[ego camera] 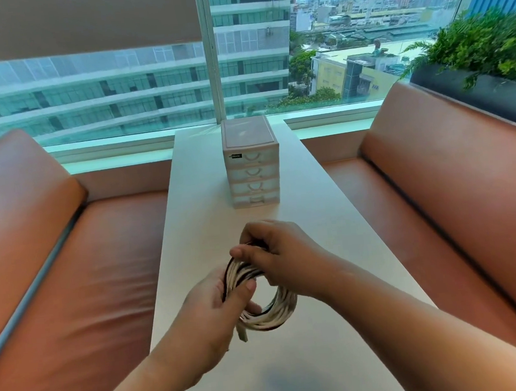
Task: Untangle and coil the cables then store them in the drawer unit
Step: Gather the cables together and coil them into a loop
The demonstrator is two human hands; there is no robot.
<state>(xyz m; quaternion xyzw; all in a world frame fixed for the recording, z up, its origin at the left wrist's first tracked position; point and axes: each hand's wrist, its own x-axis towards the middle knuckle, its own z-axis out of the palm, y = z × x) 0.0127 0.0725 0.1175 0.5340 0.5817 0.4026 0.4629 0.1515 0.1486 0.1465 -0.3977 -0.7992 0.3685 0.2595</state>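
I see both hands low in the centre of the frame, above the table (331,236). My left hand (209,304) grips the left side of the coiled cables (272,316), white with black strands. My right hand (280,255) clasps the loop's top. The drawer unit (252,174) stands mid-frame, drawers closed.

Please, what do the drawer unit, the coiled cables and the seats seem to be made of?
Drawer unit: likely plastic, semi-matte; pale translucent drawer fronts with moulded handles.
Coiled cables: probably smooth plastic or rubber jackets, white and black; they bend in tight loops.
Seats: leather or imitation, I cannot tell which; brown, soft sheen, fine creases.
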